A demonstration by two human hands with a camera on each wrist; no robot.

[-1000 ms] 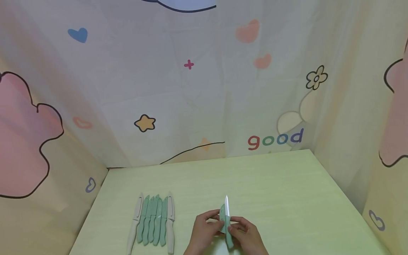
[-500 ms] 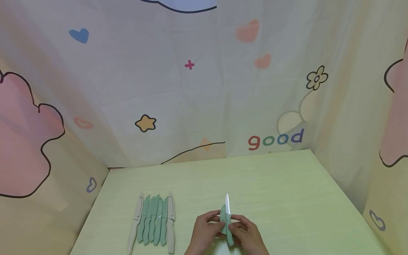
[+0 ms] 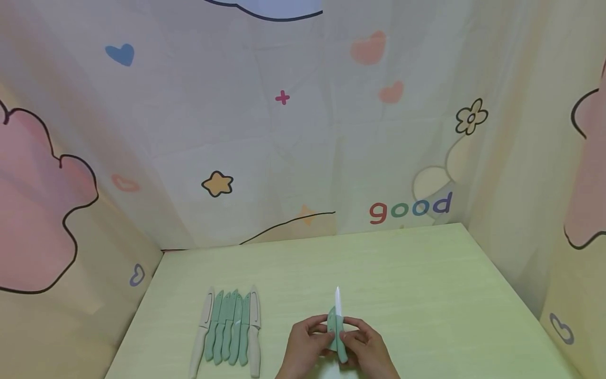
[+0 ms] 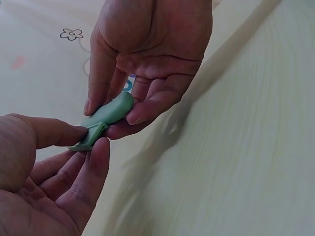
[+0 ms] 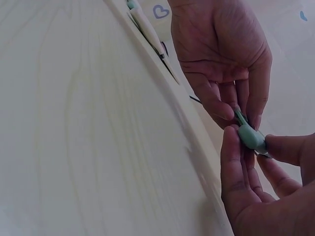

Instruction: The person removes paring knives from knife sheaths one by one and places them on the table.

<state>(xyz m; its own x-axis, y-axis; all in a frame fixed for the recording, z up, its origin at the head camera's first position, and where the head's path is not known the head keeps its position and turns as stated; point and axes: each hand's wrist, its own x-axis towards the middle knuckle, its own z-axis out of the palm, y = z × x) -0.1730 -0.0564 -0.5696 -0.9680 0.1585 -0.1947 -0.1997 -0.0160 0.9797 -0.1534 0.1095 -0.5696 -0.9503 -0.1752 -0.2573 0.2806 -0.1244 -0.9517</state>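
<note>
1. At far left, the patterned curtain (image 3: 303,131) carries one large pink shape, one solid blue heart (image 3: 120,55) and two outlined hearts, one pink and one purple.
2. On the left part of the desk (image 3: 426,273), seven knives lie in a close row, handles towards the person: one cream knife (image 3: 201,335), then five green knives (image 3: 228,337), then a second cream knife (image 3: 254,334). Any small marks on them are too fine to read.
3. Above the row, the curtain shows one dark-outlined yellow star (image 3: 218,184) and, further right, one magenta plus sign (image 3: 282,97).
4. Right of the row, the left hand (image 3: 303,342) pinches one green sheath (image 3: 331,321) between thumb and fingers.
5. Just beside that sheath is an eighth knife (image 3: 339,325), green-handled, its bare blade pointing away from the person. Whether knife and sheath touch cannot be told.
6. The right hand (image 3: 369,345) pinches this knife's handle between thumb and fingers.
7. Further right, the curtain reads "good" (image 3: 414,207) in four coloured lowercase letters; above are two solid coral hearts (image 3: 368,48).
8. At far right come one outlined flower (image 3: 471,117), one outlined purple heart and another pink shape.
</note>
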